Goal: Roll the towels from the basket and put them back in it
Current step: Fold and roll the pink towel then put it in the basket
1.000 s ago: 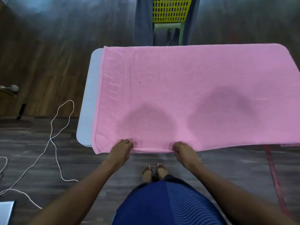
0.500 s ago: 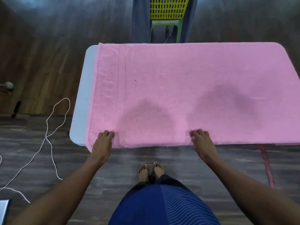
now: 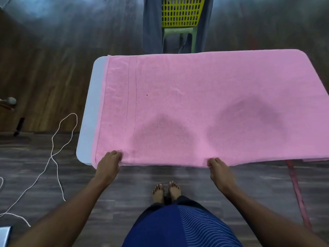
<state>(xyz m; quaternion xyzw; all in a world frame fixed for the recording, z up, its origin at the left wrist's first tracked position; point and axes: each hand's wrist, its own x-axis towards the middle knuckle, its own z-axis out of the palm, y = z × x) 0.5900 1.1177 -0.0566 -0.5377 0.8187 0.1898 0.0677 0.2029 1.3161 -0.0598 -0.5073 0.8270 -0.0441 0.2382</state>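
Your pink towel (image 3: pixel 195 97) lies spread flat across the counter (image 3: pixel 92 107), covering nearly all of it, so that only a pale strip of the top shows along the left end. The towel's near edge hangs just over the counter's front, and both of your hands are on that edge. Your left hand (image 3: pixel 108 165) is close to the towel's near left corner, its fingers curled down onto the hem and gripping it. Your right hand (image 3: pixel 219 171) is well apart from it, further along the same edge, with its fingertips bunched and pinching the cloth. Two darker patches show on the towel just beyond your hands. The yellow basket (image 3: pixel 181 13) stands past the far side of the counter on a green stool (image 3: pixel 178 31), with grey cloth (image 3: pixel 151 29) hanging down on either side of it. A white cord (image 3: pixel 58 139) loops over the wooden floor to your left, and your bare feet (image 3: pixel 166 191) are together below the counter's front.
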